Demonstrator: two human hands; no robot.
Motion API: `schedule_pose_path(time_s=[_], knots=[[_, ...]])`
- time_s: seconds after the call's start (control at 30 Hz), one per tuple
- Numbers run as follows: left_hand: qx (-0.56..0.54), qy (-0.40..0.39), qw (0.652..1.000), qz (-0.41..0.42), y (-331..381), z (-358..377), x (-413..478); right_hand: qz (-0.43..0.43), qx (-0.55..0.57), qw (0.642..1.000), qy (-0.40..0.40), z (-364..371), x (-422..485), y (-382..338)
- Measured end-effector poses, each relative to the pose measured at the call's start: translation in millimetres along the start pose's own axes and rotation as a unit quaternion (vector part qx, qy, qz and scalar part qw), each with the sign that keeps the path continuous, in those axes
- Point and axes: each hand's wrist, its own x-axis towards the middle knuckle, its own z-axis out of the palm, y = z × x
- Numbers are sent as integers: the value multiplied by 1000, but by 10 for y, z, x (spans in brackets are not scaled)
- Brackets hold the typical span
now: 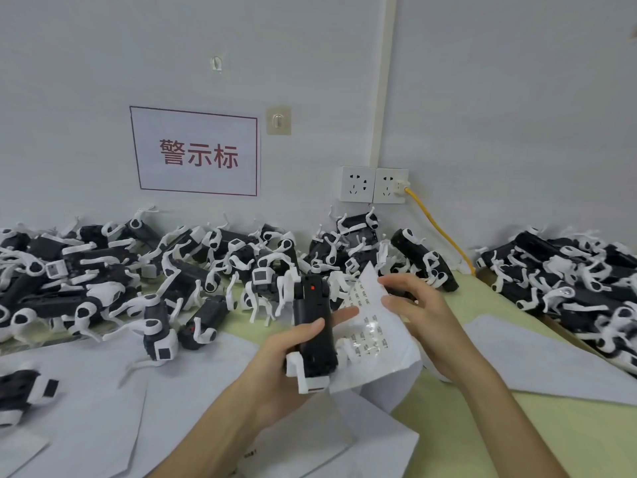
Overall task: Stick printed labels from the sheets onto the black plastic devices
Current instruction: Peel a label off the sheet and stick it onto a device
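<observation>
Head view. The left hand [275,360] grips 1 black device [315,326] upright above the counter [448,408], thumb across its front, with the label sheet [372,343] just behind it. The right hand [424,315] touches the sheet's right edge; whether it pinches cannot be told. The 2 hands are near but apart. Heaps of devices [138,270] line the wall; loose white sheets [86,391] lie on the counter.
</observation>
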Motion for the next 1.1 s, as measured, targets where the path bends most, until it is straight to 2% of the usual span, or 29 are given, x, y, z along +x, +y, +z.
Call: schedule_pose_path(time_s=[0.1,0.17,0.23,0.5,0.8,1.1], knots=[[24,22,999,-14,14,24,-34,-89,-81,992,-26,-1,-26,-32],[40,50,998,-11,3,34,-23,-162,-175,970,-41,2,-40,-39],[39,75,996,-4,-2,63,-9,-189,-219,955,-62,19,-58,-27],[24,116,993,23,13,103,21,-143,-243,953,-113,-4,-87,-42],[20,101,995,16,26,73,31,-198,-265,942,-59,61,-95,-34],[28,113,993,13,41,87,24,-217,-274,935,-66,96,-98,-19]])
